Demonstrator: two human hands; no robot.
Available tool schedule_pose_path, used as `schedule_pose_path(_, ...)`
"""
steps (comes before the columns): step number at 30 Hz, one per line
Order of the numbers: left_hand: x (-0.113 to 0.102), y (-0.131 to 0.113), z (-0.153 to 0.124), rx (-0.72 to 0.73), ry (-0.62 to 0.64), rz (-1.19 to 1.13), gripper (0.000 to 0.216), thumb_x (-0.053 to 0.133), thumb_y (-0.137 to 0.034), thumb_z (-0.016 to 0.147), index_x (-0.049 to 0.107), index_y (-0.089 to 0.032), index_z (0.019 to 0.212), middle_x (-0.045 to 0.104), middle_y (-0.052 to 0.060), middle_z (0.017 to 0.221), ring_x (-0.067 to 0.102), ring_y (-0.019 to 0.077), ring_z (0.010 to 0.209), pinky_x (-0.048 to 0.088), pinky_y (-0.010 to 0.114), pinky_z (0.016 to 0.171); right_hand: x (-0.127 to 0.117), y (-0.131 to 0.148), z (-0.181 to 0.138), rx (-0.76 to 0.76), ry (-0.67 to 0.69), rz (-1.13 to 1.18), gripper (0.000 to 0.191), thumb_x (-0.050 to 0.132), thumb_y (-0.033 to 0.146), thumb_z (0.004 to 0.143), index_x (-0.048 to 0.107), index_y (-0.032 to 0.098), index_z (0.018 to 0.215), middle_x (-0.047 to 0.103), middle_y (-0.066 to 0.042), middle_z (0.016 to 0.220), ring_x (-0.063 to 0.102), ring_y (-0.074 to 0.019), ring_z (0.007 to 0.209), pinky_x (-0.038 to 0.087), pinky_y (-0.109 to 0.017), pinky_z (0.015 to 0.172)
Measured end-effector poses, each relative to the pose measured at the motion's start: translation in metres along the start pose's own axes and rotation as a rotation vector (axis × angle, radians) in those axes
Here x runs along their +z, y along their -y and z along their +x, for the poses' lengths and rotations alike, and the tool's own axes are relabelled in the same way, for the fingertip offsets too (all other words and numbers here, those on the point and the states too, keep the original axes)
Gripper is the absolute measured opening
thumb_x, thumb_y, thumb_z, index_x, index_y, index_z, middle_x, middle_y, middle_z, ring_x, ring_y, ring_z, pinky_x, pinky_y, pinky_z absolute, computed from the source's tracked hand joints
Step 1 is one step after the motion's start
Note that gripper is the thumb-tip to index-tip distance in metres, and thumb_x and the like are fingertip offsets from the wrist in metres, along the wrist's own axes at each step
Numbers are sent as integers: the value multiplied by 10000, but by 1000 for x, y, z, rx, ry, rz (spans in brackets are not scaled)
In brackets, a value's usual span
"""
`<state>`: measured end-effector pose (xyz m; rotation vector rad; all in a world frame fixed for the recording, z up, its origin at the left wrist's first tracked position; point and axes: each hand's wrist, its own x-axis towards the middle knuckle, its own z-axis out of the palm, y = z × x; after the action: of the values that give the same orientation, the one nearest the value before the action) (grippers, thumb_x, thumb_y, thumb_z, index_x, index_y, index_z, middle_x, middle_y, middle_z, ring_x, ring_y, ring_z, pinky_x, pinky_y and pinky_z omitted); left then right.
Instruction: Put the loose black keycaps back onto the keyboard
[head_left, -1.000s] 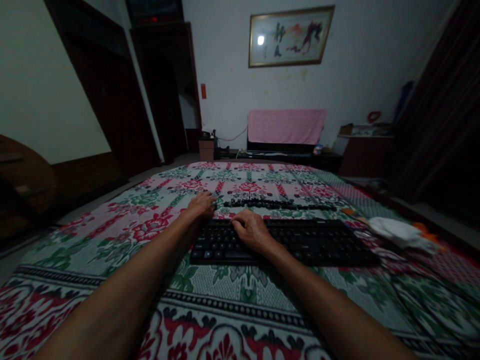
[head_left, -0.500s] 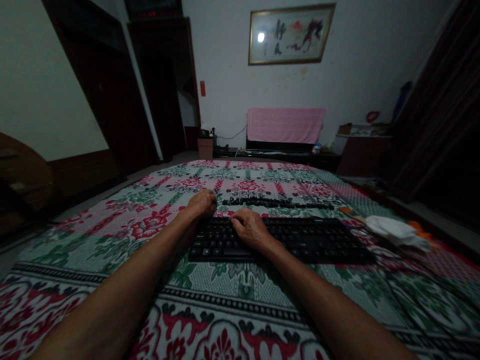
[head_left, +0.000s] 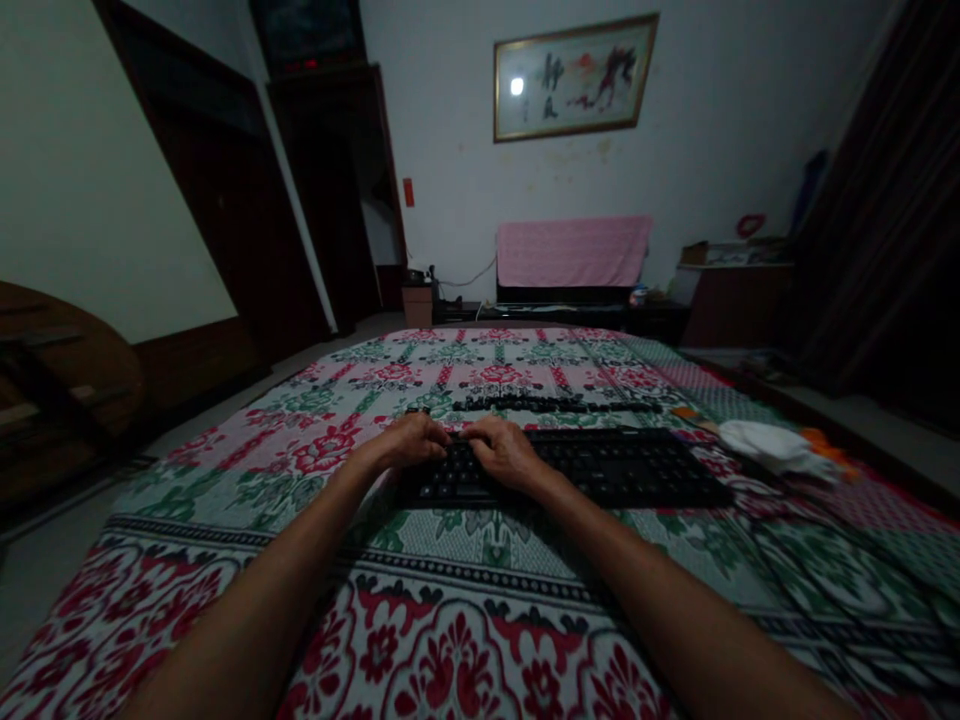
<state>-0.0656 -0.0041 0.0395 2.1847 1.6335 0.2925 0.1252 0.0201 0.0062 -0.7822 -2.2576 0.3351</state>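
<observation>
A black keyboard (head_left: 600, 465) lies on a bed with a red, green and white floral cover (head_left: 465, 600). My left hand (head_left: 409, 440) rests on the keyboard's left end with its fingers curled down. My right hand (head_left: 501, 450) sits beside it on the keys, fingers bent and pressed together. The fingertips of both hands meet near the top left keys, and what they pinch is too small and dark to make out. Just beyond the keyboard, loose black keycaps (head_left: 555, 404) lie in a row on the cover.
A white cloth (head_left: 772, 445) with an orange item lies right of the keyboard. At the far wall are a pink-draped unit (head_left: 574, 252), a framed picture (head_left: 574, 76) and a dark doorway (head_left: 330, 200). A dark wooden piece (head_left: 60, 390) stands left of the bed.
My left hand came back from the row of keycaps onto the keyboard's left end, next to my right hand. The view shifted a little.
</observation>
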Motion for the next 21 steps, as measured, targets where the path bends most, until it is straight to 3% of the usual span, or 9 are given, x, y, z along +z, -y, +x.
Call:
schedule_pose_path(11, 1, -1, -1, -84, 2, 15, 280, 504, -215, 620, 703, -210, 817, 621, -37, 630, 500, 106, 581, 337, 163, 499, 7, 2, -3, -128, 163, -67, 357, 438, 81, 770, 621, 231, 1037, 575, -44, 939, 493, -152, 894, 372, -285, 810)
schedule_pose_path(21, -2, -4, -8, -59, 50, -191, 291, 518, -224, 627, 710, -170, 840, 562, -44, 553, 398, 74, 495, 302, 176, 470, 10, -1, -2, -133, 185, -85, 339, 425, 97, 780, 626, 229, 1018, 565, -41, 922, 484, -153, 899, 360, -283, 824)
